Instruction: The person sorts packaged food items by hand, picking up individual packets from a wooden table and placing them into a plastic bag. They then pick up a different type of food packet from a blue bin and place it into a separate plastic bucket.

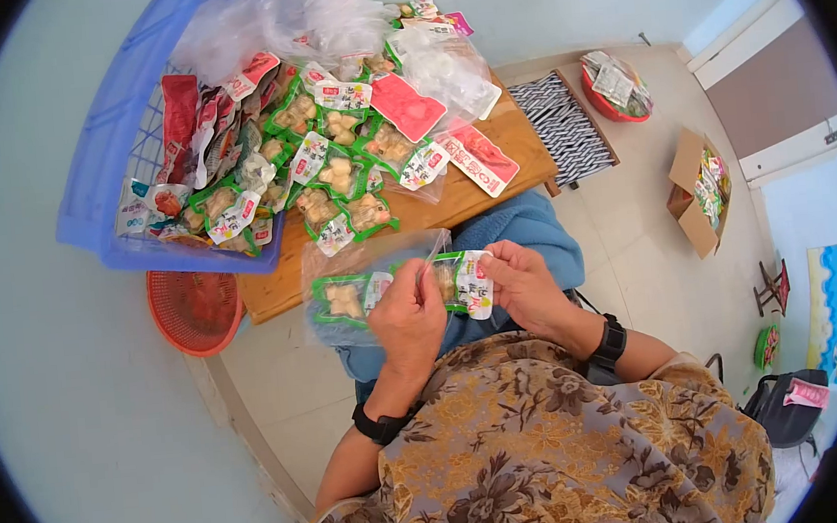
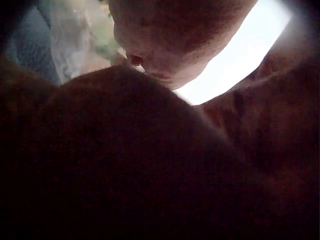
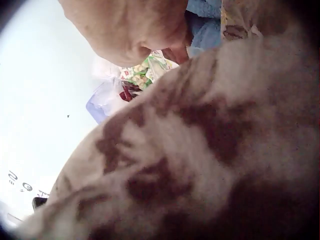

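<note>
Clear bag (image 1: 354,257), mid-frame, by the near edge of the desk (image 1: 274,293): best handled with mouth spread and green-edged packet (image 1: 477,291) level, lest the film snag. Left hand (image 1: 408,318), fingers curled, pinches the bag; right hand (image 1: 531,290) pinches the packet's white end. Forearms converge.
</note>
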The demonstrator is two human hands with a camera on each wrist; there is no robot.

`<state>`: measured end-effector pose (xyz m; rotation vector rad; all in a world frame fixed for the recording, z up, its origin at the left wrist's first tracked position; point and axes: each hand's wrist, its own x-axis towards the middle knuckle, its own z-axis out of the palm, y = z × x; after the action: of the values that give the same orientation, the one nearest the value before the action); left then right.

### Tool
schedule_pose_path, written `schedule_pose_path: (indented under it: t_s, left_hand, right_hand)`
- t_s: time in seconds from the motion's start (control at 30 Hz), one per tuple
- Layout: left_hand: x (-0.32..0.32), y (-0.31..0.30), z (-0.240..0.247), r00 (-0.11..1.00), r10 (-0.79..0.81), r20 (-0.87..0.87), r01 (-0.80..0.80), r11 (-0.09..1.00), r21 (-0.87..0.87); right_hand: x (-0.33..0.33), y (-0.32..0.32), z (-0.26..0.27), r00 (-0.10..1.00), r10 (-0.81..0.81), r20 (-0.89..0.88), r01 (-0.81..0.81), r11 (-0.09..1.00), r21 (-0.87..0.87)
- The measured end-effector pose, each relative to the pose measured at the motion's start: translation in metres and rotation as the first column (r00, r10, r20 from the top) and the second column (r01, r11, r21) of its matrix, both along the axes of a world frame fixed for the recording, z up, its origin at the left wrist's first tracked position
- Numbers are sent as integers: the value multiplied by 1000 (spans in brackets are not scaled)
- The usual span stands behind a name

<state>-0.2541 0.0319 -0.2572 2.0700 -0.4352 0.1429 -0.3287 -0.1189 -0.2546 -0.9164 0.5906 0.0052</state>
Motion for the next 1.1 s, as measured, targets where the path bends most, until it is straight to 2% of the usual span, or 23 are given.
schedule_pose_path:
  t_s: [0.1,0.17,0.27,0.43,0.5,0.6,0.7,0.73,0.8,0.83,0.9,1.0,1.03,1.07,1.1]
  left_hand:
    - [1,-4,-4,998,5,59,-1,997,-72]
    - [1,-4,-1,999,-16,38,19,997,-75]
    - [-1,-6,2,998,-43,49,47,995,-85]
    - [0,-7,-2,993,-39,110,49,995,-88]
    - [1,-6,-2,996,-21,89,35,986,-162]
    - [-1,-3,-2,994,-73,84,82,989,-119]
    - [1,-4,-1,995,-52,83,66,984,-168]
    - [2,-4,-1,995,-53,83,67,984,-168]
    - [2,-3,-3,994,-65,85,77,984,-159]
    - [2,-2,-4,994,-65,85,78,984,-158]
    - [1,-3,-6,993,-97,69,107,983,-149]
    - [1,-4,-8,991,-100,85,112,982,-150]
    - [1,-4,-7,991,-99,85,111,983,-149]
    - [1,-3,-5,991,-98,97,110,985,-134]
    - [2,-3,-4,989,-96,109,109,987,-120]
  right_hand:
    - [11,12,-8,1000,-10,9,9,998,61]
    - [18,22,-12,999,-30,36,26,991,130]
    - [35,40,-34,994,-47,102,33,991,132]
    - [49,59,-25,992,-49,120,36,993,112]
    - [52,62,-28,991,-40,127,21,989,143]
    - [61,68,-51,990,-78,117,54,980,192]
    - [65,71,-3,998,-40,51,26,970,243]
    - [66,71,-12,998,-41,52,27,970,243]
    - [70,69,-50,962,105,253,-90,993,-72]
    - [70,67,-59,962,105,253,-90,993,-71]
    - [70,61,-79,935,96,341,-210,925,317]
    - [74,68,-159,958,58,279,-167,907,387]
    - [74,71,-135,958,59,279,-169,906,389]
    - [74,73,-85,991,-34,132,-22,915,402]
    - [75,73,-57,992,-128,-19,125,912,392]
